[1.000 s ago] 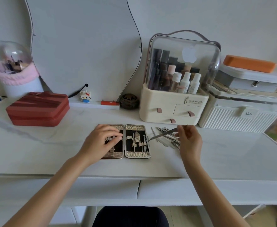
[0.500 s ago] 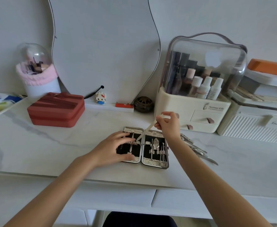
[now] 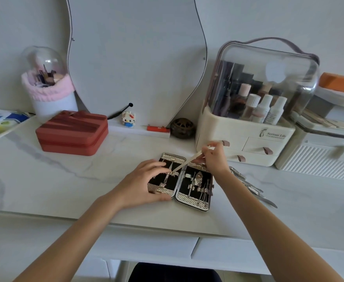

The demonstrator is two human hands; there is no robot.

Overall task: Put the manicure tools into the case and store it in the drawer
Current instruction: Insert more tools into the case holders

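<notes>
Since a second ago the right hand carried a slim tool to the open case near the tabletop's front edge; left hand steadies it, fingers spread. Perhaps half slotted; loose tools and drawer remain.

Left hand hides case's left half (lower part); elbows cropped.

Bare counter lies open left of the open case, between it and the red box at the back, and open again along the front edge. Right of the case, loose metal tools lie just beside it, partly blocking that side. The cosmetics organiser stands close behind, leaving only a narrow strip.
</notes>
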